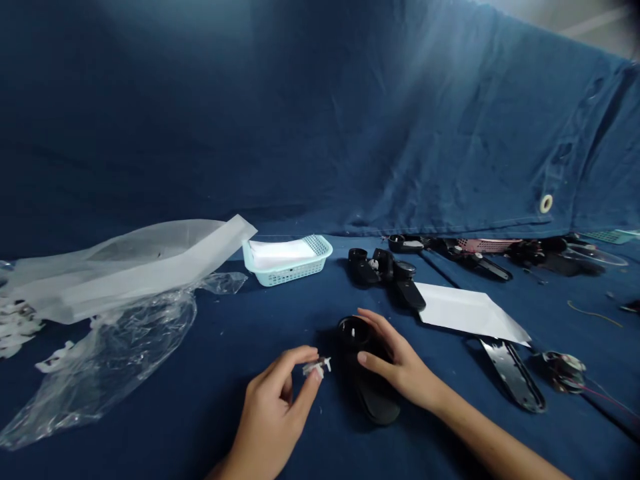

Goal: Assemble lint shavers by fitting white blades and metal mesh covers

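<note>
Between the thumb and fingertips of my left hand (270,407) is a small white plastic part (321,366) with short prongs, pinched just left of a black plastic housing (374,397). That housing has a round open ring at its far end, with a small white piece inside, and a long rounded handle towards me. It lies on the blue cloth (200,387). My right hand (405,367) grips its right side near the ring, thumb on top and fingers around the far edge, partly covering it.
Similar black housings (410,293) lie further back beside a white sheet (465,310). A long black shell (515,377) and a wired round part (565,370) sit at right. A light-green basket (287,270) stands behind. Clear plastic film (135,353) and white pieces (17,327) are at left.
</note>
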A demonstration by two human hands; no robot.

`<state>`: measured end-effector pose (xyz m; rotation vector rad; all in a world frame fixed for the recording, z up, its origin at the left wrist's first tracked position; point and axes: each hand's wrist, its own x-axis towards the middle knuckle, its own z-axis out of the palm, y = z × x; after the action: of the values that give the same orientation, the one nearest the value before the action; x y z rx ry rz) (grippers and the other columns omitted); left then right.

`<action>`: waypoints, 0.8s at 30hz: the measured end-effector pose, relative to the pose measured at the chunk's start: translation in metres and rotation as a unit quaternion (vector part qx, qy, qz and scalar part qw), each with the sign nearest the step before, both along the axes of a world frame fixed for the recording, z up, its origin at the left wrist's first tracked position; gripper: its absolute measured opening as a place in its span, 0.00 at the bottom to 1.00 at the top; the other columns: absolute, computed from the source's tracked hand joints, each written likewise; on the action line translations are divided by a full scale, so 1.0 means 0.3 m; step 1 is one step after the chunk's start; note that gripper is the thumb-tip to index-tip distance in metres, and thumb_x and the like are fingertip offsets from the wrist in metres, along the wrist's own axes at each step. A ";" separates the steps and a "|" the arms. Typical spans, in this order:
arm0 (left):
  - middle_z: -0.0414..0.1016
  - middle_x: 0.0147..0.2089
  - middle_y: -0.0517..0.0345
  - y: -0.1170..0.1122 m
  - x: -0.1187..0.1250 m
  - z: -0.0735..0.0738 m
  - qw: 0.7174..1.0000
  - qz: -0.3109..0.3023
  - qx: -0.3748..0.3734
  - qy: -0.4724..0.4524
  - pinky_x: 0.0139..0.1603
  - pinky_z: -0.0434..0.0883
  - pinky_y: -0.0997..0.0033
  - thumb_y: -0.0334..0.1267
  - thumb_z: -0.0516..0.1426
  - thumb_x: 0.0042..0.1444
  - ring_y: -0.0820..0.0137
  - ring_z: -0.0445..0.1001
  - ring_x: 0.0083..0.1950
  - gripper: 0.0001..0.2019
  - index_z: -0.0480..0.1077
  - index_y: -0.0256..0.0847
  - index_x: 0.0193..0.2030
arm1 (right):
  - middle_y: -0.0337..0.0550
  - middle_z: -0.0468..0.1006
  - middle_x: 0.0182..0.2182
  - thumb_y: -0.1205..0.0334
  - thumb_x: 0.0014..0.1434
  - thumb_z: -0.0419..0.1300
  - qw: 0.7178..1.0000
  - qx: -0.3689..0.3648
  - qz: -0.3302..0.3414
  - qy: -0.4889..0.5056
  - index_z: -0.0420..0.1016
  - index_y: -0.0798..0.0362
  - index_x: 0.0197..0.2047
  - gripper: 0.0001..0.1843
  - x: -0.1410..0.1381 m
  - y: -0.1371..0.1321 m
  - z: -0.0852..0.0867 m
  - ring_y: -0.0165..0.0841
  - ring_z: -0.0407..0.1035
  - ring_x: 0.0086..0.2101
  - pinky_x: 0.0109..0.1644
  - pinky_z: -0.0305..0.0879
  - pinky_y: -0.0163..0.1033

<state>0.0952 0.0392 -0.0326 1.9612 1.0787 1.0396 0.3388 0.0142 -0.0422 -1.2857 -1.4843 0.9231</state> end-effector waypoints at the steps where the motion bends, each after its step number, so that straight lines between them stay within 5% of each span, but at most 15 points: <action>1: 0.79 0.39 0.58 0.007 -0.001 -0.003 1.000 -0.005 -0.024 -0.005 0.27 0.65 0.74 0.41 0.58 0.61 0.76 0.60 0.22 0.10 0.73 0.46 0.49 | 0.44 0.69 0.62 0.55 0.61 0.64 1.000 0.000 -0.001 -0.001 0.57 0.40 0.65 0.32 -0.003 -0.002 -0.001 0.39 0.61 0.63 0.69 0.53 0.53; 8: 0.79 0.31 0.58 0.059 -0.005 -0.026 0.975 -0.059 -0.205 -0.066 0.19 0.61 0.77 0.47 0.61 0.57 0.76 0.64 0.20 0.14 0.75 0.41 0.45 | 0.48 0.72 0.58 0.56 0.55 0.69 0.999 -0.010 -0.026 -0.020 0.61 0.42 0.63 0.35 -0.011 -0.014 -0.015 0.46 0.65 0.59 0.66 0.55 0.60; 13: 0.76 0.29 0.58 0.059 0.000 -0.004 0.940 -0.073 -0.301 -0.143 0.24 0.69 0.77 0.45 0.64 0.55 0.72 0.73 0.27 0.14 0.76 0.39 0.43 | 0.48 0.72 0.59 0.56 0.58 0.66 0.998 -0.002 -0.023 -0.055 0.61 0.44 0.63 0.32 -0.018 -0.023 -0.010 0.45 0.65 0.60 0.66 0.57 0.58; 24: 0.79 0.39 0.52 0.050 0.020 0.066 0.806 -0.037 -0.497 -0.319 0.34 0.78 0.68 0.31 0.58 0.57 0.66 0.80 0.37 0.06 0.75 0.35 0.40 | 0.46 0.70 0.60 0.54 0.60 0.64 0.995 0.004 -0.039 -0.096 0.62 0.43 0.63 0.30 -0.030 -0.027 0.001 0.44 0.64 0.60 0.66 0.56 0.58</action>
<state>0.1013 0.0542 -0.0128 0.7092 0.8558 0.7391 0.3297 0.0060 -0.0420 -1.4482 -1.5700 0.7592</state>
